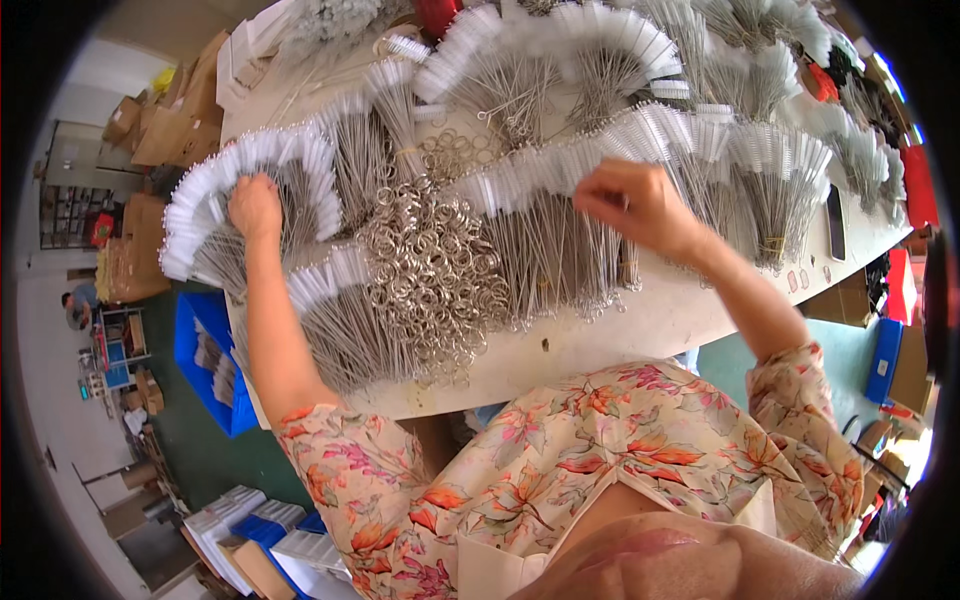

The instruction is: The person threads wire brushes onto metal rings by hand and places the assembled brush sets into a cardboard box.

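At the left of the table, my left hand reaches into a fan of thin wire brushes with white bristle heads. Its fingers are curled in among the brushes, and what they grip is hidden. My right hand hovers over a long row of similar wire brushes right of the middle. Its fingers are bent together, and I cannot make out anything between them. A heap of shiny metal split rings lies between the two hands. More brushes lie side by side near the front edge.
The white table carries further brush bundles at the back and right. A dark phone-like slab lies near the right edge. On the floor at left stands a blue crate; cardboard boxes are stacked beyond it.
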A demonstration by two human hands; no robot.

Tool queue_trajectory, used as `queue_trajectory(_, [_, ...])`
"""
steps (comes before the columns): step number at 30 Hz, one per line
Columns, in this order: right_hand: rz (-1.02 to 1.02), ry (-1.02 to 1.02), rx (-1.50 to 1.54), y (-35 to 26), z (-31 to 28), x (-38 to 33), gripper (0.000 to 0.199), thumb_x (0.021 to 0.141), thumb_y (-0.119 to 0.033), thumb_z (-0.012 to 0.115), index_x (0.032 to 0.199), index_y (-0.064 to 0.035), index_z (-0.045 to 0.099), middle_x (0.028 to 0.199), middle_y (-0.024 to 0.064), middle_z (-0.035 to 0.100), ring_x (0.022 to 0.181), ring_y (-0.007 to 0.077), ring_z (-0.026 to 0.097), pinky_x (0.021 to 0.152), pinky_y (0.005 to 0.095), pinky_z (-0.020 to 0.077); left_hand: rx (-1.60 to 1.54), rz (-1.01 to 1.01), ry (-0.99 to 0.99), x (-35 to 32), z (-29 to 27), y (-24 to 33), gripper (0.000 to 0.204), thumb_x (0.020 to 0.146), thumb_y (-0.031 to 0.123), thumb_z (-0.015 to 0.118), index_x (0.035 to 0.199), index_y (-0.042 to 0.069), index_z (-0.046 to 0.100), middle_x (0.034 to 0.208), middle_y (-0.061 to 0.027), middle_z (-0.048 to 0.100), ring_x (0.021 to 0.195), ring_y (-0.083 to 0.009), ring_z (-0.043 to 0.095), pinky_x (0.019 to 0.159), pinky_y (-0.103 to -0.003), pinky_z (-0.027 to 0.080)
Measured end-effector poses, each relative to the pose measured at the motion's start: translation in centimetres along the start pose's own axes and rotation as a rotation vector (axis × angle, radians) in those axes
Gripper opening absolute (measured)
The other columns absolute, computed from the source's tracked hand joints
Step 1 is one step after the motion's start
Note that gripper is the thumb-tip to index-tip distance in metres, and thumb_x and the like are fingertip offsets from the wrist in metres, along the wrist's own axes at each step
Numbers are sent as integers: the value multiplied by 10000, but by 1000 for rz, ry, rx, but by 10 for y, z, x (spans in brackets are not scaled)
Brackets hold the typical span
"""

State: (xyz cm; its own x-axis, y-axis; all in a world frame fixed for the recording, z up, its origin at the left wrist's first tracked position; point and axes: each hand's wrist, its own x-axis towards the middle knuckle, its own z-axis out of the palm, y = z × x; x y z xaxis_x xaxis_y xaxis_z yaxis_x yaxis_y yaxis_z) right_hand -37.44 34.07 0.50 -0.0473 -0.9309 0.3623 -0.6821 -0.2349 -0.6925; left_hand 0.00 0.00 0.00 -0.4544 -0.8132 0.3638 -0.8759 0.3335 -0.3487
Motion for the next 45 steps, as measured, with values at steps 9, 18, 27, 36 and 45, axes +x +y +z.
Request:
queue_trajectory(9, [82,-5,-240,102,8,164,182,761,-225,564,813,-74,650,738,123,646,679,269,630,649,378,501,-313,-95,93,9,-9,-7,138,783,231,607,783,96,639,829,-100,617,772,-307,581,684,-408,457])
queue_trajectory(18, [387,104,-467,110,36,205,199,663,-238,578,757,-100,686,759,136,655,722,302,637,681,395,508,-1406,-393,646,45,-19,-21,228,829,238,557,775,27,625,855,-109,639,712,-232,616,675,-365,468])
queue_trajectory(27, [299,17,-671,93,19,195,191,752,-268,535,852,-158,655,832,68,663,786,263,636,688,401,503,-399,110,-165,18,15,104,419,763,414,573,764,1,647,775,-239,609,750,-419,585,657,-459,455])
queue_trajectory(36, [-35,828,73,76,-145,173,226,776,-258,561,886,-62,587,804,146,619,753,307,606,653,413,484,-1123,-145,-389,15,46,63,198,845,131,558,717,-19,575,651,-83,626,549,-157,534,551,-312,426])
queue_trajectory(45, [804,506,-725,283,-234,15,283,723,-287,548,910,-107,660,836,177,648,814,344,626,729,422,495,-837,-222,-498,20,23,75,200,802,216,622,768,27,570,656,-58,597,386,-88,357,326,-248,221])
